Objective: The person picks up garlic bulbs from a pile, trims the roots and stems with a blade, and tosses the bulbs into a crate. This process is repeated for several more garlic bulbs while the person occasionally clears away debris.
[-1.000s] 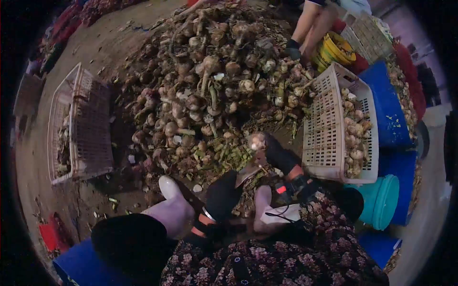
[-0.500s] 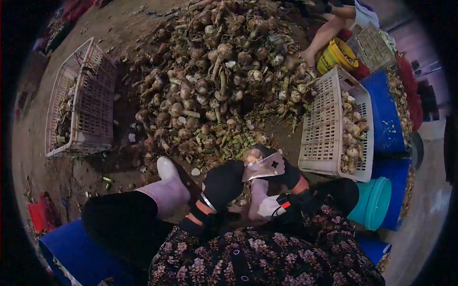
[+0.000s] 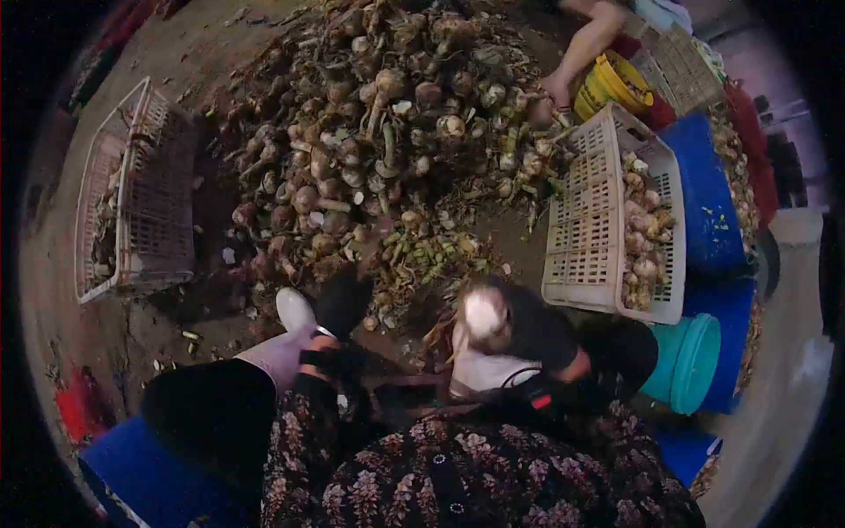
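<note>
My right hand [image 3: 539, 330], in a black glove, is closed on a pale garlic bulb [image 3: 485, 315] in front of my right boot. Both are blurred by motion. My left hand [image 3: 345, 301], also black-gloved, is beside my left boot [image 3: 295, 310], at the near edge of the garlic pile [image 3: 352, 132]. Its fingers are dark and smeared, so I cannot see what they hold, and no knife blade shows. Cut green stalk pieces [image 3: 427, 255] lie on the floor just beyond my hands.
A white slatted crate [image 3: 585, 220] with trimmed bulbs stands at the right, another crate [image 3: 158, 220] at the left. A teal bucket [image 3: 695, 365] and blue containers [image 3: 700, 194] are on my right. Another person's arm [image 3: 588, 48] reaches toward the pile near a yellow bucket [image 3: 607, 88].
My hands have parted: the left has moved left and away, the right slightly down with the bulb. The wide knife blade seen between them is out of sight. The view has shifted slightly.
</note>
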A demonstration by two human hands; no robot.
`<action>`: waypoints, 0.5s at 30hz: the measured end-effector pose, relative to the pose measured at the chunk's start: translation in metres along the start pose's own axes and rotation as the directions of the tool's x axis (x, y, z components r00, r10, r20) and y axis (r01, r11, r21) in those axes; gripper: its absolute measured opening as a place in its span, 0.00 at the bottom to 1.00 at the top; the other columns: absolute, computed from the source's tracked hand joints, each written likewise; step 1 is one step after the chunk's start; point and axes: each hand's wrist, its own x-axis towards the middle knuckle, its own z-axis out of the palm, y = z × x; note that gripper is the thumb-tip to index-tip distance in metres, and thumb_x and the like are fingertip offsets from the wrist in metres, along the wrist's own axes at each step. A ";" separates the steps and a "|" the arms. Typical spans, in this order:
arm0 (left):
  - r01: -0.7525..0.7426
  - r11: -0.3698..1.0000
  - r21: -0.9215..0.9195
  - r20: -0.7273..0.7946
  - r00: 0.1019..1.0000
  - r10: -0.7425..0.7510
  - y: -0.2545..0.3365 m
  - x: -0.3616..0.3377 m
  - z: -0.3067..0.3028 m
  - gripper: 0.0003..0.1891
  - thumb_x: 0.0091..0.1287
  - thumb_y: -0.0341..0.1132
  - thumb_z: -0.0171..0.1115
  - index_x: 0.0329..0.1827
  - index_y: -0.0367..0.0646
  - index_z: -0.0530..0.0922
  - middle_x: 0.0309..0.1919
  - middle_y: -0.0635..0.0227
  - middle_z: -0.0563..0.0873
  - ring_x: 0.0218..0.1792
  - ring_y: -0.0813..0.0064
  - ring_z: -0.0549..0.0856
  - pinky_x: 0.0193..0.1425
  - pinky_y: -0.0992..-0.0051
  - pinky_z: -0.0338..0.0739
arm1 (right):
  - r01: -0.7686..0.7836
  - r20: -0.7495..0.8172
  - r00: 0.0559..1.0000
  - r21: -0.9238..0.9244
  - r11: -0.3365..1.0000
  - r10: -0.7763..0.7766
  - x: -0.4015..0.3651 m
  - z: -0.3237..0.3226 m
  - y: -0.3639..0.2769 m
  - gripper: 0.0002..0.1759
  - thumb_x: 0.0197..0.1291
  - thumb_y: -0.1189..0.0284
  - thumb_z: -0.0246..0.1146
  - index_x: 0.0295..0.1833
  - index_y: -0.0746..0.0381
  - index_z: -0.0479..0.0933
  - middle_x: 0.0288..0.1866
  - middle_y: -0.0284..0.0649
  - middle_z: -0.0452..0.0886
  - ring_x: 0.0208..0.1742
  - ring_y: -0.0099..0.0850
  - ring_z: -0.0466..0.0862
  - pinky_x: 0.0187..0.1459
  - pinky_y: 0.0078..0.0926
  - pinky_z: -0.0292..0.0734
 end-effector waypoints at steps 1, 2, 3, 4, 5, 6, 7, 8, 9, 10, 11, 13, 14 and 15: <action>-0.094 0.996 -0.007 -0.010 0.996 0.094 0.026 -0.002 -0.009 0.17 0.61 0.43 0.55 0.43 0.37 0.75 0.30 0.49 0.82 0.33 0.49 0.81 0.36 0.57 0.75 | 0.168 -0.171 0.974 0.089 0.982 -0.151 0.010 0.000 0.013 0.39 0.42 0.70 0.71 0.63 0.59 0.63 0.56 0.43 0.72 0.56 0.36 0.74 0.57 0.32 0.68; -0.165 0.979 -0.116 -0.094 0.983 0.155 0.042 -0.003 -0.009 0.16 0.60 0.43 0.56 0.41 0.38 0.75 0.28 0.53 0.82 0.28 0.54 0.81 0.31 0.60 0.74 | 0.260 -0.243 0.939 0.037 0.965 -0.244 0.014 -0.004 0.025 0.37 0.44 0.74 0.70 0.62 0.61 0.62 0.53 0.42 0.73 0.54 0.35 0.75 0.56 0.31 0.70; -0.251 0.944 -0.213 -0.178 0.960 0.215 0.058 -0.004 -0.008 0.14 0.60 0.42 0.58 0.39 0.40 0.76 0.25 0.56 0.81 0.23 0.58 0.80 0.26 0.62 0.73 | 0.224 -0.252 0.944 0.020 0.974 -0.212 0.015 -0.005 0.021 0.37 0.44 0.73 0.70 0.61 0.61 0.63 0.53 0.42 0.73 0.54 0.34 0.75 0.56 0.31 0.70; -0.343 0.893 -0.290 -0.259 0.927 0.272 0.077 -0.005 -0.010 0.13 0.59 0.42 0.60 0.37 0.41 0.76 0.22 0.59 0.81 0.19 0.62 0.79 0.21 0.65 0.72 | 0.183 -0.259 0.949 -0.003 0.983 -0.178 0.013 -0.008 0.016 0.36 0.44 0.72 0.70 0.60 0.62 0.64 0.53 0.43 0.73 0.55 0.34 0.75 0.56 0.30 0.69; -0.197 0.836 -0.512 -0.098 0.980 0.171 0.089 -0.010 -0.021 0.12 0.59 0.42 0.60 0.37 0.41 0.76 0.21 0.62 0.80 0.16 0.67 0.78 0.19 0.68 0.70 | 0.206 -0.274 0.936 -0.083 0.975 -0.221 0.013 -0.010 0.013 0.36 0.43 0.72 0.71 0.60 0.62 0.64 0.53 0.43 0.73 0.54 0.33 0.75 0.55 0.29 0.70; -0.156 0.782 -0.604 -0.057 0.986 0.154 0.095 -0.012 -0.022 0.12 0.60 0.41 0.61 0.36 0.41 0.75 0.20 0.65 0.78 0.16 0.73 0.76 0.18 0.71 0.69 | 0.231 -0.286 0.919 -0.164 0.959 -0.271 0.015 -0.013 0.010 0.36 0.43 0.71 0.71 0.59 0.63 0.64 0.53 0.43 0.73 0.54 0.32 0.75 0.55 0.29 0.70; -0.109 0.718 -0.688 -0.015 0.990 0.137 0.101 -0.013 -0.023 0.12 0.60 0.41 0.61 0.35 0.41 0.75 0.19 0.68 0.77 0.15 0.78 0.74 0.17 0.74 0.67 | 0.257 -0.296 0.899 -0.242 0.936 -0.323 0.017 -0.015 0.007 0.35 0.43 0.71 0.71 0.58 0.63 0.65 0.53 0.44 0.73 0.53 0.31 0.75 0.55 0.28 0.70; -0.057 0.647 -0.761 0.027 0.992 0.119 0.107 -0.015 -0.024 0.12 0.60 0.41 0.62 0.34 0.41 0.75 0.18 0.72 0.76 0.15 0.83 0.72 0.15 0.78 0.65 | 0.229 -0.313 0.908 -0.183 0.956 -0.278 0.019 -0.016 0.009 0.36 0.43 0.71 0.72 0.59 0.64 0.65 0.52 0.43 0.73 0.52 0.31 0.75 0.54 0.28 0.70; -0.034 0.645 -0.764 0.053 0.992 0.116 0.109 -0.014 -0.026 0.12 0.61 0.41 0.62 0.34 0.40 0.75 0.18 0.72 0.75 0.15 0.83 0.72 0.16 0.78 0.66 | 0.197 -0.328 0.917 -0.120 0.973 -0.226 0.019 -0.016 0.015 0.36 0.43 0.70 0.72 0.59 0.64 0.64 0.52 0.43 0.73 0.52 0.31 0.75 0.54 0.28 0.71; -0.014 0.660 -0.751 0.079 0.991 0.111 0.112 -0.016 -0.028 0.12 0.61 0.40 0.62 0.34 0.40 0.74 0.18 0.72 0.75 0.15 0.83 0.72 0.16 0.78 0.66 | 0.161 -0.340 0.925 -0.054 0.985 -0.170 0.019 -0.015 0.022 0.37 0.42 0.70 0.72 0.59 0.64 0.64 0.51 0.43 0.73 0.51 0.31 0.76 0.53 0.28 0.71; 0.005 0.676 -0.737 0.105 0.989 0.107 0.115 -0.018 -0.032 0.12 0.61 0.40 0.62 0.34 0.40 0.74 0.18 0.72 0.75 0.15 0.84 0.72 0.16 0.78 0.66 | 0.164 -0.392 0.903 -0.066 0.984 -0.177 0.021 -0.014 0.028 0.36 0.43 0.70 0.72 0.59 0.64 0.64 0.51 0.42 0.73 0.50 0.30 0.76 0.52 0.28 0.72; 0.030 0.697 -0.717 0.138 0.985 0.100 0.132 -0.026 -0.052 0.11 0.61 0.39 0.61 0.34 0.39 0.74 0.19 0.72 0.75 0.16 0.83 0.72 0.17 0.78 0.67 | 0.169 -0.493 0.848 -0.094 0.981 -0.194 0.028 -0.011 0.042 0.35 0.44 0.71 0.71 0.59 0.64 0.65 0.50 0.41 0.74 0.48 0.30 0.77 0.50 0.27 0.73; 0.042 0.685 -0.727 0.150 0.984 0.099 0.136 -0.028 -0.056 0.11 0.61 0.38 0.61 0.34 0.39 0.74 0.19 0.71 0.76 0.17 0.83 0.72 0.18 0.78 0.68 | 0.201 -0.529 0.833 0.016 0.979 -0.162 0.032 -0.004 0.056 0.35 0.44 0.69 0.71 0.58 0.65 0.65 0.49 0.43 0.74 0.48 0.32 0.77 0.50 0.29 0.73; 0.055 0.629 -0.776 0.154 0.982 0.104 0.138 -0.029 -0.054 0.11 0.61 0.38 0.61 0.34 0.39 0.74 0.20 0.71 0.76 0.18 0.83 0.73 0.20 0.77 0.69 | 0.237 -0.557 0.820 0.124 0.964 -0.129 0.035 0.006 0.073 0.34 0.45 0.67 0.71 0.57 0.65 0.65 0.49 0.45 0.75 0.48 0.35 0.77 0.50 0.31 0.73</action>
